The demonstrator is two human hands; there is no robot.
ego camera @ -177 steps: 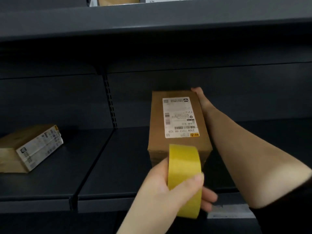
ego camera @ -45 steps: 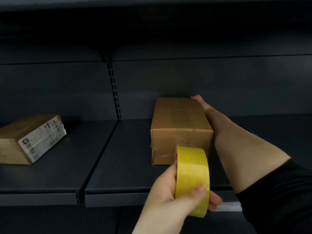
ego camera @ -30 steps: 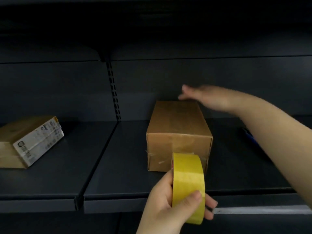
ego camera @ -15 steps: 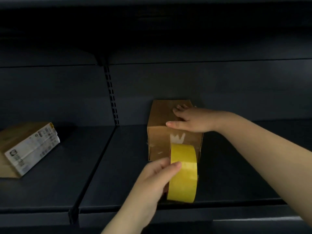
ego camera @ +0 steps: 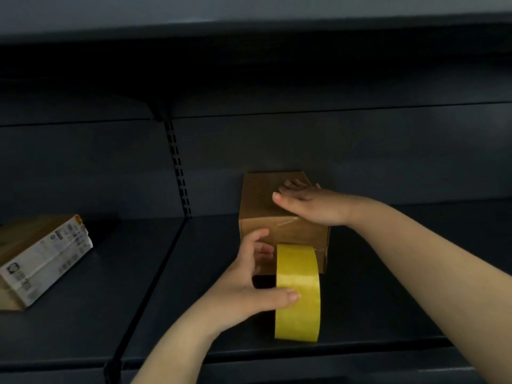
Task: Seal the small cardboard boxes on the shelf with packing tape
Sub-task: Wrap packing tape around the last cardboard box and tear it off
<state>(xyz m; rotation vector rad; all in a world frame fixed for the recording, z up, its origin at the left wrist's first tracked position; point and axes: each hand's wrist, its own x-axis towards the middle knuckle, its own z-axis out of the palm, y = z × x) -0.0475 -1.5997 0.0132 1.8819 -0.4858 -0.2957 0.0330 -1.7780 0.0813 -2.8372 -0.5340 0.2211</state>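
A small brown cardboard box (ego camera: 260,200) stands on the dark shelf (ego camera: 166,314), a little right of centre. My right hand (ego camera: 307,203) lies flat on its top near the front edge, fingers straight, pressing down. A strip of clear tape runs from under that hand down the box's front face to the yellow tape roll (ego camera: 297,292). My left hand (ego camera: 249,284) grips the roll, thumb on its outer band and fingers inside the core, just in front of the box and close above the shelf.
A second cardboard box (ego camera: 41,259) with a white printed label lies tilted at the far left of the shelf. A slotted upright (ego camera: 178,167) divides the back panel. Another shelf hangs overhead, and the shelf's front lip runs along the bottom.
My right hand left the box's far end, swung over and pressed onto its top front. My left hand drew the roll down the box's front, with tape stretched between.
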